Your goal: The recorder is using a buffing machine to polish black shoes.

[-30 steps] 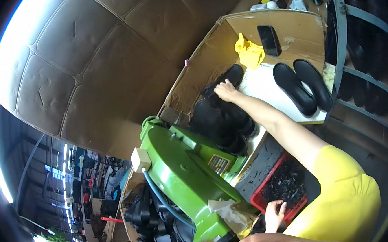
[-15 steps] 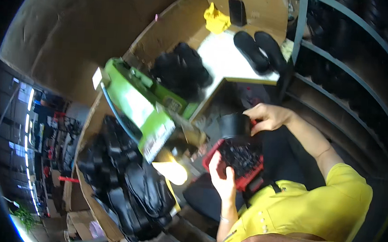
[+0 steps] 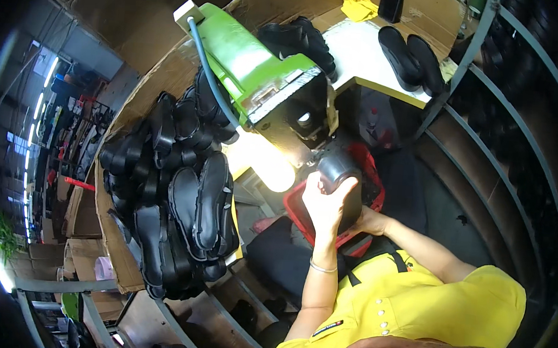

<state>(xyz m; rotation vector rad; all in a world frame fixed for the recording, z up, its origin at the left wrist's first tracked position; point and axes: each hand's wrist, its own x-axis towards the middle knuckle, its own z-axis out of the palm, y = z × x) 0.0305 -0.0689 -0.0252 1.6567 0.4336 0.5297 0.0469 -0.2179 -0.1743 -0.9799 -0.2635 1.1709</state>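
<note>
We are in a dim workshop lined with cardboard walls, at a white bench point(image 3: 365, 54) crowded with black rubber soles. Under the green machine point(image 3: 254, 69), our left hand point(image 3: 325, 206) is curled around a dark sole piece point(image 3: 339, 168), fingers closed on its lower part while its rounded end points up toward the machine's underside. Our right hand point(image 3: 369, 220) sits just behind and right of the piece, mostly hidden by it; we cannot tell whether it grips or only steadies. Directly below the machine's head a lamp point(image 3: 263, 163) glows, and just right of it, behind the hands, is a red crate point(image 3: 372, 180) of dark parts. Left of the machine a big heap of black soles point(image 3: 180, 199) fills a cardboard box. Beyond the machine, on the bench, lie two finished soles point(image 3: 410, 50), a yellow cloth point(image 3: 359, 4) and another dark pile point(image 3: 301, 40).

To do this well, we judge the piece should be held square to the machine's head, with fingertips kept low on the sole and away from the working opening, and the wrist braced so the rubber does not twist as it meets the tool.
</note>
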